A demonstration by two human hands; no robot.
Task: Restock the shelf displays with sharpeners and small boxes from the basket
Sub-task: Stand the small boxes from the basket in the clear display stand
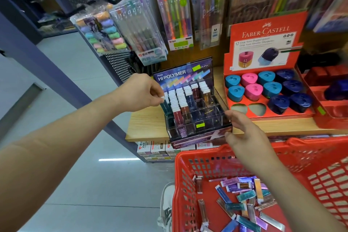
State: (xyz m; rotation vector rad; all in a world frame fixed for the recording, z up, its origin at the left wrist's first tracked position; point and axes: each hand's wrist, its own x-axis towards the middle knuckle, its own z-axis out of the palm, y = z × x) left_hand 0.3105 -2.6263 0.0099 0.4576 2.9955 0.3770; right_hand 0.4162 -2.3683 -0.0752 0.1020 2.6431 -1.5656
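Left hand: thumb and forefinger pinch the white-capped top of a slim teal foil small box; the other fingers are curled in. The box is tilted, its lower end entering the leftmost column of the clear acrylic tiered display case. It is probably held by the top so it can slide between the dividers without the fingers fouling neighbouring boxes.

Right hand: fingers curl round the case's front right corner, index on the upper edge, thumb low at the base. I judge this a steadying grip, as the case overhangs the front edge of the light wooden shelf.

Red plastic mesh basket: just below the shelf, close to both hands. Many loose foil small boxes lie on its floor; no sharpeners visible in it.

Red cardboard sharpener tray: just right of the case. 10 triangular plastic sharpeners are seated; 2 front-left sockets are empty.
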